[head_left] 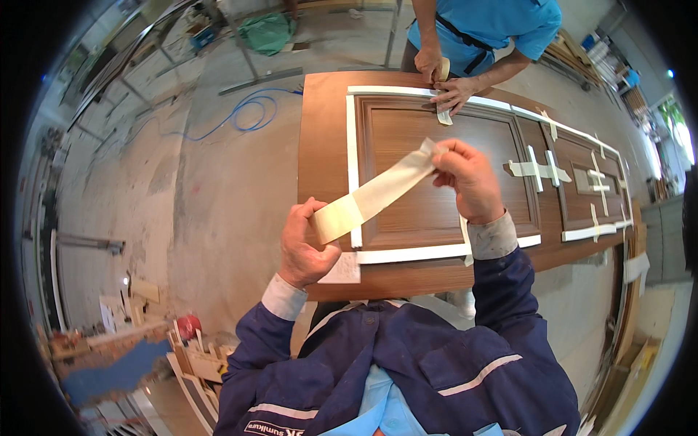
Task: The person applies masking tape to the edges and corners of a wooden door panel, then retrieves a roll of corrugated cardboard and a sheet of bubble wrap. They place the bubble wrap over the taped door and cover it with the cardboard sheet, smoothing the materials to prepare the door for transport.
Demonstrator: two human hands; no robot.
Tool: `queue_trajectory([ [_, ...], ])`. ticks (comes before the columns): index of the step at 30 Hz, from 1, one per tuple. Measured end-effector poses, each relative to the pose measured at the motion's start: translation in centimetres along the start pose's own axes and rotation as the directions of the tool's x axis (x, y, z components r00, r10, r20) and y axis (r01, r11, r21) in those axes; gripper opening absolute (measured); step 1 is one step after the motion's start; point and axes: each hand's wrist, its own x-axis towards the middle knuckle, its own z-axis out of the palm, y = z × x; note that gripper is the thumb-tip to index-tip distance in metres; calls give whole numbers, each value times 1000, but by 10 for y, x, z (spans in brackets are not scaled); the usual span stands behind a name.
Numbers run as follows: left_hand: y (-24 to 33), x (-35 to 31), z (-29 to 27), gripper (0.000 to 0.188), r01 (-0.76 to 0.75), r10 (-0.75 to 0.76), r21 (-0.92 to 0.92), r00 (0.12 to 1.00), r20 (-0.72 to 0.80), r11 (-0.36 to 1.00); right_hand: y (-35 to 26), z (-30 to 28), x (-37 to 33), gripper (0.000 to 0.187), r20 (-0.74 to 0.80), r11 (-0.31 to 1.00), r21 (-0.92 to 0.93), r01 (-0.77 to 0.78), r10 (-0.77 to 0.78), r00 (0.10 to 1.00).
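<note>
My left hand (302,251) is closed around a roll of cream masking tape (338,221). From the roll a length of tape (396,182) runs taut, up and to the right. My right hand (474,185) pinches its free end between thumb and fingers. Below the tape lies a brown wood-grain door (419,145) with moulded frames. White strips (414,254) border the frames, and pieces of tape (595,218) hold some of them down. The stretched tape hangs above the door's near left corner area, apparently not touching it.
Across the door a co-worker in a light blue shirt (476,25) presses a tape piece (444,115) onto the far white strip. A paper sheet (340,270) lies at the near left edge. Blue hose (254,109) coils on the floor; wood offcuts (200,356) stand lower left.
</note>
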Motion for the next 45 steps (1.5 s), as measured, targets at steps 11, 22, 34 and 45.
queue_trajectory([
  [11,-119,153,-25,42,-182,105,74,803,587,980,131,20,80,24,-450,932,266,-245,345,824],
  [22,-134,187,-47,53,109,-308,293,475,824,950,163,-8,114,24,-564,945,226,-235,324,760],
  [34,-149,176,-6,48,214,-324,244,599,732,946,186,-14,109,27,-527,888,436,-148,385,758],
  [45,-146,166,9,40,-75,-305,445,627,717,892,200,-9,93,38,-741,515,-572,-639,10,671],
])
